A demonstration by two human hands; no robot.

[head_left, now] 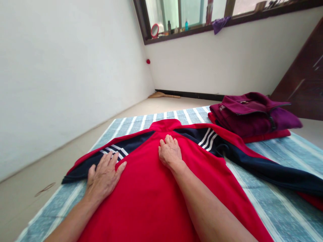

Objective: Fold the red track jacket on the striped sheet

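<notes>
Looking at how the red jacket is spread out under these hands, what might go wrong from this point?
The left sleeve ends right at the side edge of the striped cloth, so a push from the left hand might slide it over. The right sleeve is bunched near the armpit; pressing there could set a crease. The purple garment lies loosely on red clothing close to that sleeve, so a tug could disturb the pile.

Red jacket (148, 201): hem cut off by lower edge; right-hand sleeve (267, 171), end beyond right edge; bottle labels, illegible.
</notes>
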